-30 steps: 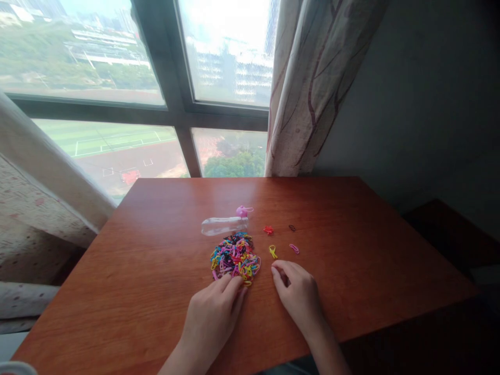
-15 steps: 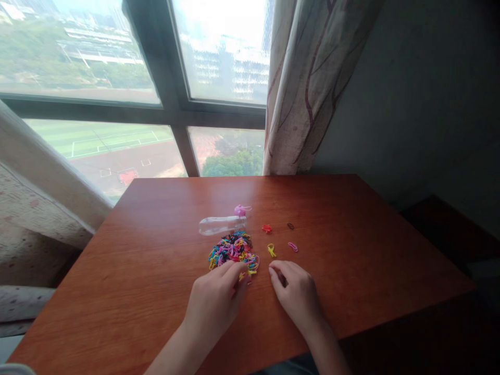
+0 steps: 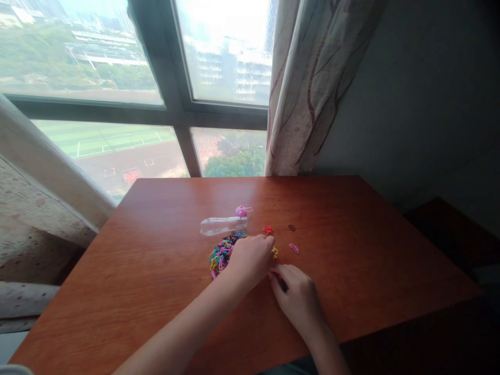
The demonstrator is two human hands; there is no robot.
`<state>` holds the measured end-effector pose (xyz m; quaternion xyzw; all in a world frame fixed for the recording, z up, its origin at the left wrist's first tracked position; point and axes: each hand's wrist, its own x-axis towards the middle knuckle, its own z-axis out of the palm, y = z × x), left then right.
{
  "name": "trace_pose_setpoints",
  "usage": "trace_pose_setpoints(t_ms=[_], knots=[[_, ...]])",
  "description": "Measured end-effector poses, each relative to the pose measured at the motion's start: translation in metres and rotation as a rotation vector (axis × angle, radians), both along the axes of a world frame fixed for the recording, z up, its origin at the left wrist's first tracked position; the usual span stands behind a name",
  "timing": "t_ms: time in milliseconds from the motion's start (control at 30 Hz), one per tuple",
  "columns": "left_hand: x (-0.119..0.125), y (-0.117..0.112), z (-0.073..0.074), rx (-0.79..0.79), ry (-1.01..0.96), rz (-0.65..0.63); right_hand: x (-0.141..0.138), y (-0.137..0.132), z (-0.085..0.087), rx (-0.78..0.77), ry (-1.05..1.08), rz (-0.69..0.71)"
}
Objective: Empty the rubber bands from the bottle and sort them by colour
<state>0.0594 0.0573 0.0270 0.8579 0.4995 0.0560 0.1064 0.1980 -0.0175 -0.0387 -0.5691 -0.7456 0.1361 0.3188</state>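
Note:
A heap of small coloured elastic bands (image 3: 221, 255) lies on the table, partly covered by my left hand (image 3: 253, 258). That hand is closed with its fingertips pointing down beside a few yellow bands (image 3: 275, 252) and just short of a small red cluster of bands (image 3: 267, 229). Whatever it pinches is hidden. Close by on the right, my right hand (image 3: 295, 286) rests on the table, thumb and forefinger together; I cannot make out what is between them. A pink band (image 3: 294, 249) and a dark band (image 3: 291, 227) lie apart to the right.
Behind the heap lies a clear plastic bottle-shaped container (image 3: 222, 225) on its side, with a pink cap (image 3: 241, 211) beside its mouth. The brown wooden table (image 3: 375, 260) stands against a window, with curtains (image 3: 300, 104) at both sides. A white rim (image 3: 15, 370) shows at bottom left.
My left hand has moved from the near edge of the heap to the right and forward, to the yellow bands. My right hand stays nearly in place.

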Motion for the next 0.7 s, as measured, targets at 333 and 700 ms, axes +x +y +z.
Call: trace_pose_setpoints(t_ms=[333, 700], knots=[[-0.053, -0.032, 0.006, 0.068, -0.098, 0.061, -0.003, 0.0, 0.006, -0.036, -0.037, -0.008], [-0.088, -0.084, -0.041, 0.096, -0.488, 0.09, -0.016, -0.004, 0.015, -0.087, -0.057, 0.065]])
